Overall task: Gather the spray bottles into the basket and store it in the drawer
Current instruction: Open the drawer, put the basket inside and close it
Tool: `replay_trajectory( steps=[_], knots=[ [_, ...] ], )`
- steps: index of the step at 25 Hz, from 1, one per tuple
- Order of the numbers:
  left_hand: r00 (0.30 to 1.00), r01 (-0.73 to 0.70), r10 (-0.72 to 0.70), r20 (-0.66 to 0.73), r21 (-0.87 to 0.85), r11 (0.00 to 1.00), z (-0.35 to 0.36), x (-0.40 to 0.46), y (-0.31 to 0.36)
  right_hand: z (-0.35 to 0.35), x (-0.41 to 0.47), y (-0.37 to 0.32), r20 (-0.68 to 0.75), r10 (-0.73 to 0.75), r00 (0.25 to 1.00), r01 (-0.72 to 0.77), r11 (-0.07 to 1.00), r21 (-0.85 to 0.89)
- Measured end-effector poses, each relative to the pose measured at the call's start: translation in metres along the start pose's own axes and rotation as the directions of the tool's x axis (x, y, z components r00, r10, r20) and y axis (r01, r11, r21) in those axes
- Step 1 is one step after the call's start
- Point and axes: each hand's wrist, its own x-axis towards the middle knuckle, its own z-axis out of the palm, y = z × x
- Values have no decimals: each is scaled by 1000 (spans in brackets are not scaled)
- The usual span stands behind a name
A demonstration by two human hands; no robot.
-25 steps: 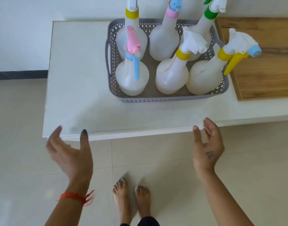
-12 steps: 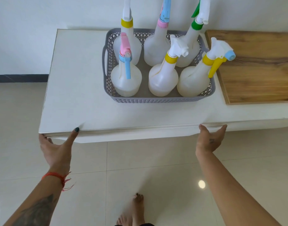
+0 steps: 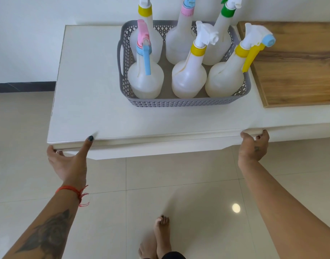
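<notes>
Head view shows my left hand at lower left, thumb lying on the front lip of the white cabinet top and fingers curled under its edge; my right hand at centre right hooks under the same lip, fingers bent and mostly hidden. Neither holds a bottle. All six spray bottles stand upright inside the grey basket, upper centre of the frame, on the top beside a wooden board. I judge the step is pulling the drawer open; I cannot see a handle, so I would draw evenly with both hands, keeping it level so the tall bottles do not tip. Bare tile floor below gives room, though my feet stand near the drawer's path.
</notes>
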Motion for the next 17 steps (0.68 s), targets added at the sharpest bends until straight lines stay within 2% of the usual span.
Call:
replay_trajectory(
  steps=[7,10,11,12,13,14,15,16,17],
  knots=[
    [998,-24,28,-60,73,997,-4,-14,-8,-15,-5,13,30,9,1000,-8,1000,-21],
    [999,12,-7,-43,119,993,-10,-20,-9,-23,-11,10,59,28,998,-24,997,-78],
    [999,30,-27,-27,138,990,-12,-22,-6,-27,-17,7,61,-5,998,13,991,-131],
    [1000,19,-17,-10,184,983,-13,-27,-3,-30,-26,4,57,-115,992,125,969,-211],
    [998,-55,55,8,264,963,-13,-35,0,-31,-40,2,79,-304,949,314,905,-288],
    [979,-202,199,47,365,909,-12,-47,3,-30,-58,2,146,-521,841,538,778,-324],
    [916,-395,381,124,440,807,-7,-62,5,-24,-78,3,251,-687,682,731,619,-289],
    [811,-579,529,249,469,667,2,-80,6,-17,-98,5,365,-772,521,854,477,-208],
    [698,-714,591,405,462,527,13,-97,6,-10,-116,8,460,-799,388,919,372,-129]
  ],
)
